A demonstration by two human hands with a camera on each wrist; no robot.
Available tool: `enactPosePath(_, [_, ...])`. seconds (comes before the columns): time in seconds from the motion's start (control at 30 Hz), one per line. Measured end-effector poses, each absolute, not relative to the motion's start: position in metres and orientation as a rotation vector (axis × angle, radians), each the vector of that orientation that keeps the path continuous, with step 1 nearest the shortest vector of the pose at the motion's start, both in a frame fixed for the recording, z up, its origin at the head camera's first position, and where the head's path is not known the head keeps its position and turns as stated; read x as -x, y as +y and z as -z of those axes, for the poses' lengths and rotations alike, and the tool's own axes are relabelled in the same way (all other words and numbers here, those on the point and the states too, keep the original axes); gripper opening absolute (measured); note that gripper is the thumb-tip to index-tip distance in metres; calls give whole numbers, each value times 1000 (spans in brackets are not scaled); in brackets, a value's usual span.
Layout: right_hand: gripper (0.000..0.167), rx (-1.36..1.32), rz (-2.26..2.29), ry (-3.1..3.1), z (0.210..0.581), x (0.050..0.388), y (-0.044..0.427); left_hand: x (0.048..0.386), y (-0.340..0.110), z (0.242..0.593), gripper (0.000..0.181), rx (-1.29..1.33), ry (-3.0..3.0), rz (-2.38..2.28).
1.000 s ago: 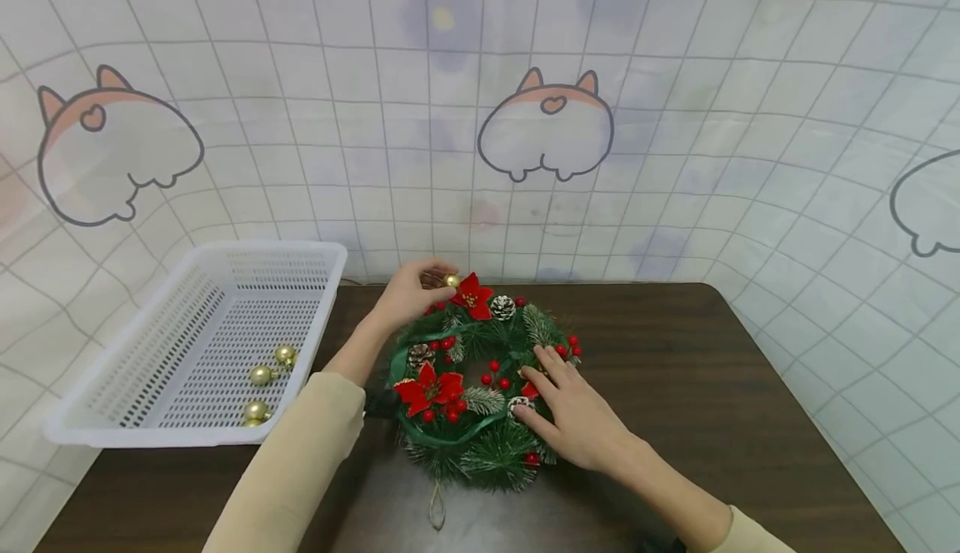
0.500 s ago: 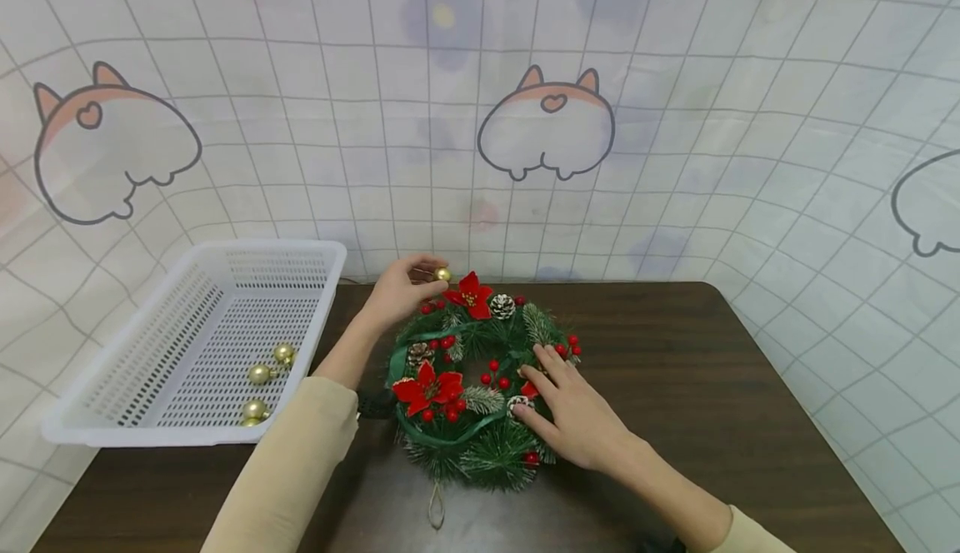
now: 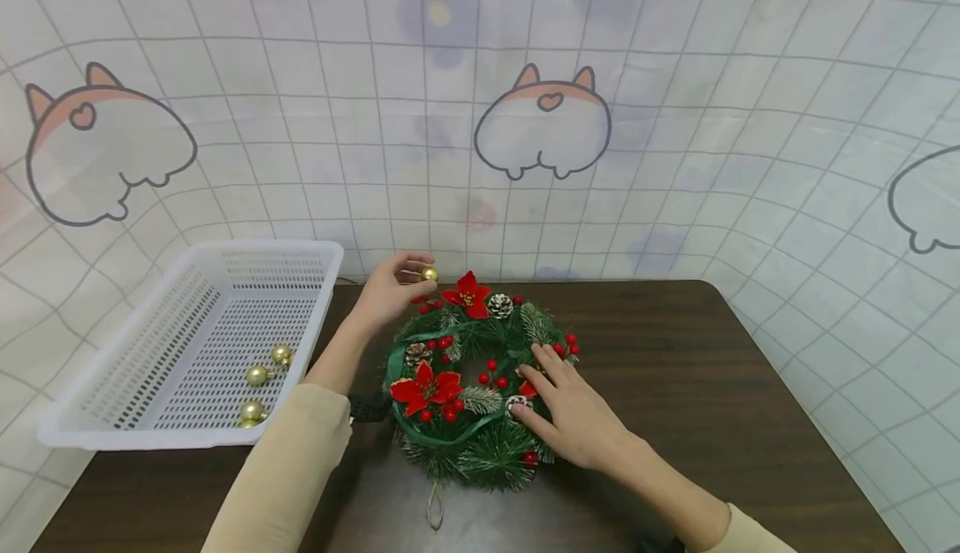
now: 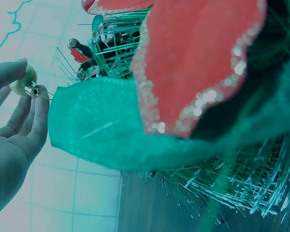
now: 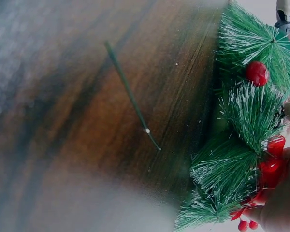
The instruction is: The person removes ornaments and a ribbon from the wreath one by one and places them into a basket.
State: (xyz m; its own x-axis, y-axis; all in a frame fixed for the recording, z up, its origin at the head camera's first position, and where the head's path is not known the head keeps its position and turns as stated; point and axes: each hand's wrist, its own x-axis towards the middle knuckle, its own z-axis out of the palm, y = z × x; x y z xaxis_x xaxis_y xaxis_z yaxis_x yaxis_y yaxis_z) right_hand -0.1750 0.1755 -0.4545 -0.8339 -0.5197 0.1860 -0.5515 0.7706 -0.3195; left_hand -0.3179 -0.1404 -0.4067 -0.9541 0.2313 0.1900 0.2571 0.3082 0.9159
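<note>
**Pinch hold on gold ball beside wreath**

Left hand: closed to thumb-and-finger pinch on gold ball, just off far-left edge of wreath, near far red flower. Right hand: spread-fingered, resting on near-right side of wreath. Wreath location: flat on dark table, right of white basket. In basket: further gold balls.

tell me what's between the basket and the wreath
The left forearm and a black object, with dark table below, seen in the head view.
</note>
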Motion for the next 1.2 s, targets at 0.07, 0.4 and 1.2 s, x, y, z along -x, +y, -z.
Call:
enactPosePath(0.07, [71,-874,-559,-2872,454,175,175,317,-142,406,36,462,-2521,1778])
enactPosePath(0.4, [71,-860,-569,-2886,453,175,175,316,-148,403,37,374,-2530,1808])
enactPosePath(1.2, [71,-874,-554,-2895,453,175,176,318,-160,422,37,149,-2532,1789])
